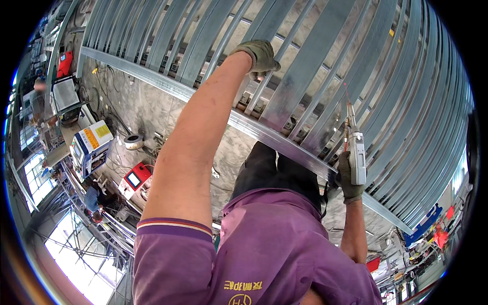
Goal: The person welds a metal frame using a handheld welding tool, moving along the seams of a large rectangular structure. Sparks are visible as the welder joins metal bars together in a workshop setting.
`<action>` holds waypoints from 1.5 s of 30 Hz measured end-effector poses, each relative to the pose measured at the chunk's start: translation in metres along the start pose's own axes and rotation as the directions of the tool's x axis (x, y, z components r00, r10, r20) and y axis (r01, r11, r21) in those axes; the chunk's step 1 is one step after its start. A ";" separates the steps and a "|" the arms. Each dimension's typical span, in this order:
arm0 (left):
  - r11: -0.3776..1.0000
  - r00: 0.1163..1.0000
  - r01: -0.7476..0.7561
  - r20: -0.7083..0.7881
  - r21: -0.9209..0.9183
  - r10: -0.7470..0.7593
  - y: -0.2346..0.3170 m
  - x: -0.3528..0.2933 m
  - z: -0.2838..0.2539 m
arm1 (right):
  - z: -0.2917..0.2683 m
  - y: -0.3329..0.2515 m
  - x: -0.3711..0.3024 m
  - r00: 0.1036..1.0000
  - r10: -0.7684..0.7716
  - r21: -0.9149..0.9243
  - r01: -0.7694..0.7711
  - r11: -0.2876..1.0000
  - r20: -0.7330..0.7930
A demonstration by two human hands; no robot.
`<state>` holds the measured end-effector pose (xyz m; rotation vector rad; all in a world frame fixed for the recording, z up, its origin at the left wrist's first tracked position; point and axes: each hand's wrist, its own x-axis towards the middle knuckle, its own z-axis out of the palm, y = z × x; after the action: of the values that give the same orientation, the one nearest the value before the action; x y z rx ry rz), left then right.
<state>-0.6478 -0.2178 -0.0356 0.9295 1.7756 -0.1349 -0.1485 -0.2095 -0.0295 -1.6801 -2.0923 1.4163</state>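
My left hand [258, 57], in a grey-green work glove, reaches far over a metal railing panel. Its fingers curl around one of the thin metal tubes [263, 91], and the fingertips are partly hidden. In my right hand [349, 179], also gloved, is a handheld welding gun [357, 155] with a light-coloured body. Its narrow nozzle points away from me, over the slats on the right, and a thin red streak shows beyond the tip. Wide flat slats [307, 66] alternate with the thin tubes, joined to a long bottom rail [264, 133] just in front of me.
At left stand a blue-and-white machine cabinet [91, 145], a red device with a screen [136, 178] and a coil [133, 142], with cables on the concrete floor. Farther off, a person in blue [93, 197] is bent low. A blue object [424, 226] lies at far right.
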 end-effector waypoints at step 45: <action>0.978 0.977 0.132 0.191 -0.164 -0.100 0.001 0.013 -0.019 | 0.024 -0.159 0.162 0.315 0.105 -0.086 -0.073 0.994 0.943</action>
<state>-0.6637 -0.2010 -0.0382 0.6648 1.6434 -0.1315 -0.3378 -0.0852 -0.0031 -0.9212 -2.4237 2.9729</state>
